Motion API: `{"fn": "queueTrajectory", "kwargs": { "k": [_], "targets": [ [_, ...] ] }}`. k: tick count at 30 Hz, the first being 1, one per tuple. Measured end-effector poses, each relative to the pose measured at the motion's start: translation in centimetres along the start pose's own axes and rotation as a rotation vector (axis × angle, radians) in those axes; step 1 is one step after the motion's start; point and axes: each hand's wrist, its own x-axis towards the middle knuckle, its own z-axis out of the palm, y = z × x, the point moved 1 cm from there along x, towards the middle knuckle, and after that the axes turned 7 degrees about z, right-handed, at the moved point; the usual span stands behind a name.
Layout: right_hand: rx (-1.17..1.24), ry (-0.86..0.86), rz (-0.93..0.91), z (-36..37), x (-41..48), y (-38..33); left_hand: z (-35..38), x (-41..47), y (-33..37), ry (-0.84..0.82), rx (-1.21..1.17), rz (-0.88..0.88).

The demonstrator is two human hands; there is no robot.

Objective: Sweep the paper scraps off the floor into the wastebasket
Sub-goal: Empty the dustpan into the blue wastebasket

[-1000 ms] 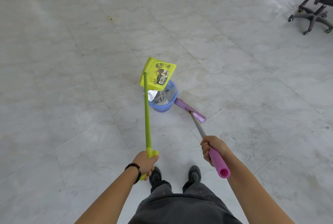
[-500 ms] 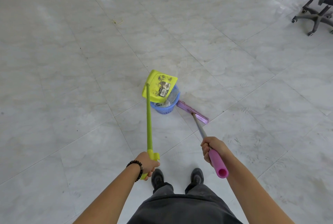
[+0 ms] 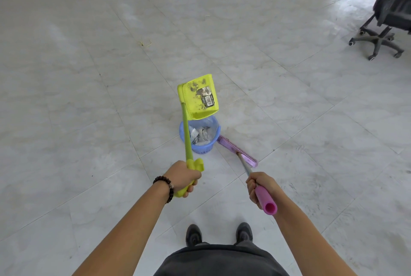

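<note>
Fingers [image 3: 191, 187] of the left hand [image 3: 183, 176] wrapped tight on the green dustpan [image 3: 198, 106] handle; right hand [image 3: 259, 185] clenched round the pink broom [image 3: 265, 201] grip. Paper scraps [image 3: 201, 135] sit in the blue wastebasket [image 3: 201, 150], on the floor ahead of both hands, nearer the left. Dustpan is tilted over its far rim. Broom head [image 3: 236, 150] is on the tiles just right of the basket. Office chair [image 3: 382, 31] far right.

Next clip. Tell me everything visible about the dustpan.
The dustpan is lime-green plastic with a long matching handle. The left hand grips the handle's near end, by a clip-like lug. The pan is raised and tilted above the blue wastebasket; the face toward the camera is grime-stained and carries a barcode sticker. Whether its lower edge touches the basket's rim is unclear.
</note>
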Motion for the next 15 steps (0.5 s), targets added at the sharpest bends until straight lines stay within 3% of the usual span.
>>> {"fn": "queueTrajectory", "kwargs": {
  "k": [6, 10, 15],
  "targets": [
    [0.198, -0.051, -0.07, -0.1, -0.9, -0.6, -2.3, -0.5, 5.4, 0.019, -0.171, 0.175],
    [0.248, 0.016, -0.092, -1.1, -1.7, -1.3, -2.1, 0.3, 8.0, -0.082, -0.372, 0.209],
    [0.369, 0.081, -0.293, -4.5, -4.3, -2.6, 2.3, 2.8, 11.3, -0.224, -0.379, 0.181]
  ]
}}
